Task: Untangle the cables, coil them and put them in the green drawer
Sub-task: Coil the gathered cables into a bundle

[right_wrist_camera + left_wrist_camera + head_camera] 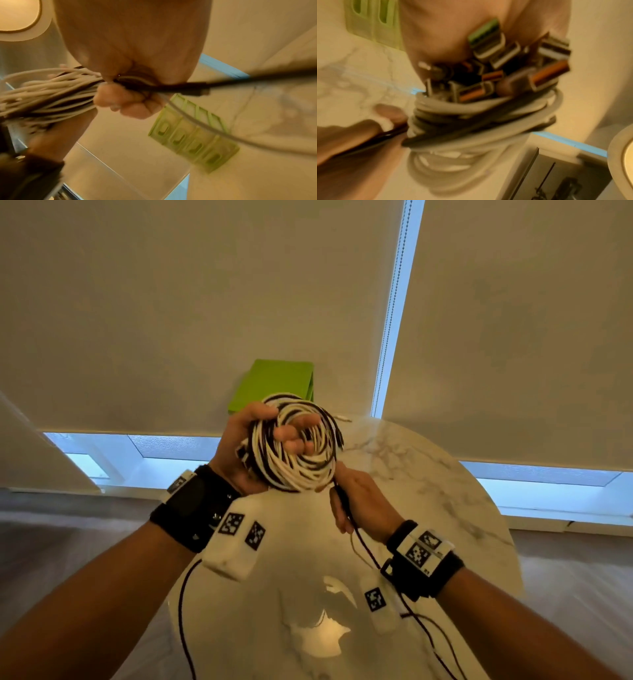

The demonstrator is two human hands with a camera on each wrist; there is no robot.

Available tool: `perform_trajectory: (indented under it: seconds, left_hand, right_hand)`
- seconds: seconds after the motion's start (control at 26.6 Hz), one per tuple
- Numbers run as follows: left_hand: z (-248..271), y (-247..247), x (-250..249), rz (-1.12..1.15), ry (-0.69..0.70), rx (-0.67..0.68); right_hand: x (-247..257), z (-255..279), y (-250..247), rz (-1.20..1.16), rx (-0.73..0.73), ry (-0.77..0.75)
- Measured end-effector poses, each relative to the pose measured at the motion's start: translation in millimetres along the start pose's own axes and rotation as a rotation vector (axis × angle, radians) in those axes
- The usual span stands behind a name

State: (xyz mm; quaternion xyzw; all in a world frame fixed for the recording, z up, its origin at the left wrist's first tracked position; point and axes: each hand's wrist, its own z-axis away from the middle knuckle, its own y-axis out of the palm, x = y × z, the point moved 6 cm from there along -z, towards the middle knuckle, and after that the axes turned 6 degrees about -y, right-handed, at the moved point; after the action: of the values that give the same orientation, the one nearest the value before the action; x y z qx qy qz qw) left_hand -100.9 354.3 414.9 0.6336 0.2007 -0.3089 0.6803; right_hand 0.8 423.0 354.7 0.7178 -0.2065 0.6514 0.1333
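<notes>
Head view showed the left hand (pixel 239 446) gripping a black-and-white cable coil (pixel 296 443) at frame centre, below the green drawer (pixel 274 385), while the right hand (pixel 363 505) pinched a black cable (pixel 346 508).

1. The coil (pixel 296 443) is held up over the far part of the counter (pixel 428 474), clear of its top.
2. The left hand (pixel 239 446) is at the coil's left side, fingers through its middle.
3. The right hand (pixel 363 505) is just below and right of the coil, touching its lower edge, with a loose cable (pixel 363 539) running through its grip toward the near edge.
4. The drawer (pixel 274 385) stands behind the coil, seemingly on the counter's far edge.
5. Plugs (pixel 496 65) cluster at the coil beside the left palm.
</notes>
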Motion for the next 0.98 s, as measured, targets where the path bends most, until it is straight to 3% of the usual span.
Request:
perform_trajectory:
  seconds: [0.11, 0.23, 0.41, 0.56, 0.79, 0.87, 0.98]
  left_hand:
    - [-4, -6, -13, 0.052, 0.079, -0.067]
    - [-4, -12, -13, 0.004, 0.135, -0.16]
    - [5, -25, -11, -0.219, 0.268, -0.496]
    - [11, -16, -13, -0.683, 0.393, -0.739]
    - [1, 7, 6, -1.006, 0.165, -0.638]
    - [-4, 4, 17, -1.036, 0.062, -0.614]
    - [-2, -14, 40, -0.83, -0.189, -0.628]
  right_hand:
    - [-5, 4, 21, -0.187, -0.074, 0.031]
    - [-3, 12, 39, -0.273, -0.025, 0.065]
    - [9, 29, 42, -0.07, 0.162, 0.134]
    - [30, 34, 32, 0.146, 0.352, 0.205]
    - [67, 23, 17, 0.723, 0.575, -0.04]
    - [74, 23, 14, 0.939, 0.536, -0.217]
    - [83, 22, 8, 1.104, 0.435, -0.461]
